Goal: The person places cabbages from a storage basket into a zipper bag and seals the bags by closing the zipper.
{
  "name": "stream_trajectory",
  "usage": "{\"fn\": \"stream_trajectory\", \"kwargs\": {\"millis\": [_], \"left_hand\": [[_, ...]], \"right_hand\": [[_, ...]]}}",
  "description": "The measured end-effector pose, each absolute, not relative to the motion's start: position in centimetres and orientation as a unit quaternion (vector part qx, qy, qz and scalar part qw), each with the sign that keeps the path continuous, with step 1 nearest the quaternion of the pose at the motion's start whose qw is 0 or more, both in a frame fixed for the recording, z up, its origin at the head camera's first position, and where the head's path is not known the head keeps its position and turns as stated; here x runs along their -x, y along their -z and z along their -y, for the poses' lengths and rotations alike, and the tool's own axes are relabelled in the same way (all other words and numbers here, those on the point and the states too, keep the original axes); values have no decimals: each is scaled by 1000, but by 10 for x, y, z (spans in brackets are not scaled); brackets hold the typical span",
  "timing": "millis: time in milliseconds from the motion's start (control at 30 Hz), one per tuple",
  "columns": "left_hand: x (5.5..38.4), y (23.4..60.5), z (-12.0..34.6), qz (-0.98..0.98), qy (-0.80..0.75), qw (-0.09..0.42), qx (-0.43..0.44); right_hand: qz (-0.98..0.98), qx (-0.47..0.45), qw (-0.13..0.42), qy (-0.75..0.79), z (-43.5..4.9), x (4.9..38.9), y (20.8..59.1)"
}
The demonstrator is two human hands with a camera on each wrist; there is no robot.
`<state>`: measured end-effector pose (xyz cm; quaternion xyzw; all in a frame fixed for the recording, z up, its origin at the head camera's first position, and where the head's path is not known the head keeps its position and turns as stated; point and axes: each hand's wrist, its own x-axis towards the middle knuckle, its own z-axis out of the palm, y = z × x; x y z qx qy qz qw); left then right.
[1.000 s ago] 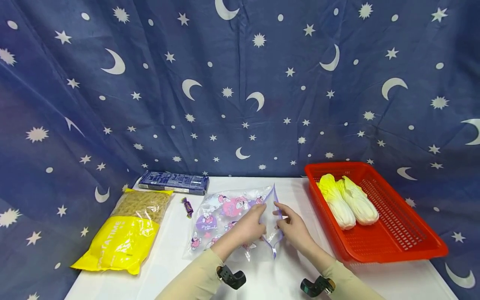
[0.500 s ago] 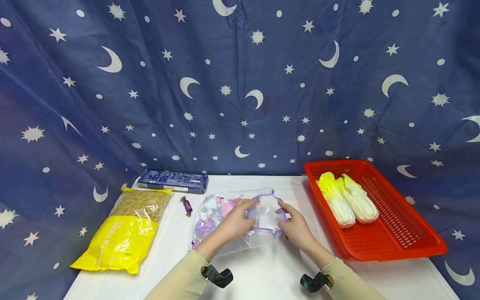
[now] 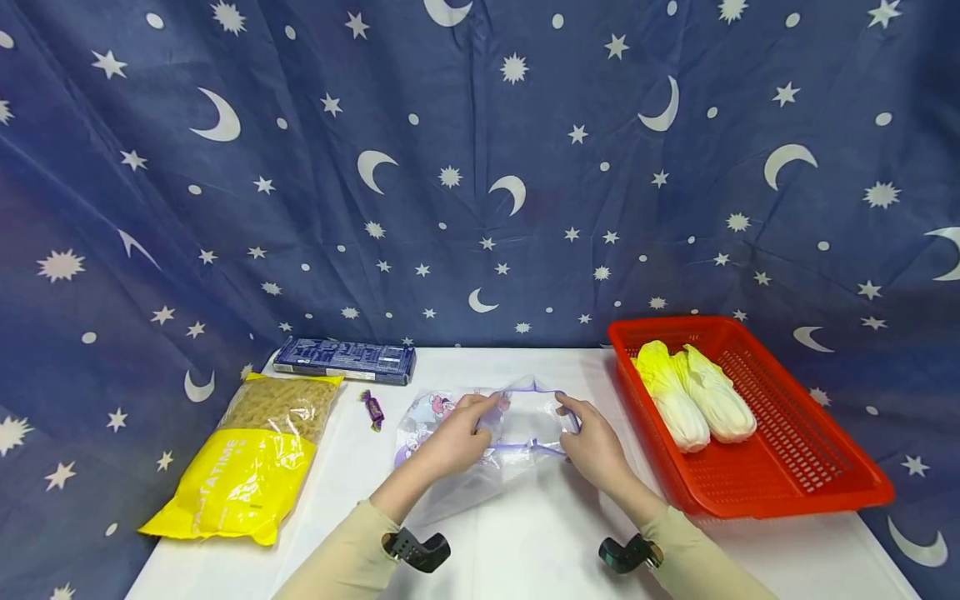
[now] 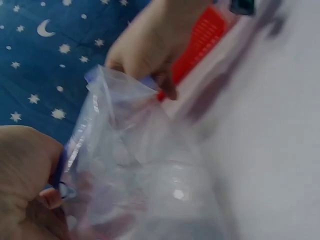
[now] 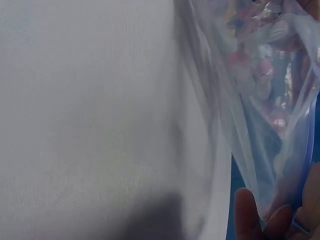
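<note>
A clear zip bag (image 3: 517, 462) with purple edging and pink cartoon prints is spread between both hands above the white table, its mouth pulled wide. On the left side of that mouth, my left hand (image 3: 459, 435) pinches the rim between thumb and fingers. The opposite side of the rim is gripped by my right hand (image 3: 594, 446). In the left wrist view the bag (image 4: 145, 170) hangs from both hands, and its purple edge shows by the left thumb. The right wrist view has the right fingertips (image 5: 245, 215) at the bag's rim.
A red basket (image 3: 810, 500) holding two Chinese cabbages (image 3: 693, 400) stands at the right. At the left lie a yellow pasta bag (image 3: 251, 475), a dark blue flat box (image 3: 345, 360) and a purple wrapped candy (image 3: 372, 410). A starry blue curtain (image 3: 480, 167) closes the back.
The bag's mouth has spread from a narrow slit to a wide opening. My left hand has moved leftward with its side of the rim; the right hand has moved only slightly.
</note>
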<state>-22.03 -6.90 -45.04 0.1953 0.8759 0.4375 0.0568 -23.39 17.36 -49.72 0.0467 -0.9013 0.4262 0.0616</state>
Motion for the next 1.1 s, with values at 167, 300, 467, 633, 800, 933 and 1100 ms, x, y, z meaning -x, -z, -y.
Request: {"fn": "stream_trajectory", "kwargs": {"millis": [167,300,467,633,800,933,1100], "left_hand": [[215,466,68,-871,-442,67,-204],[213,476,63,-866,-451,55,-206],[209,482,61,-881,-429,25,-200],[205,479,59,-895,-403,21,-190],[204,478,57,-877,-441,55,-184],[207,482,57,-873,-454,42,-172],[208,482,57,-880,-449,18,-157]], "right_hand": [[879,-33,41,-473,-171,231,499],[841,-17,19,-540,-167,228,501],[848,-30,14,-528,-162,226,502],[874,-49,34,-483,-163,226,506],[877,-58,39,-476,-164,224,506],[868,-52,31,-493,-162,221,505],[861,-42,13,-507,-161,218,505]]}}
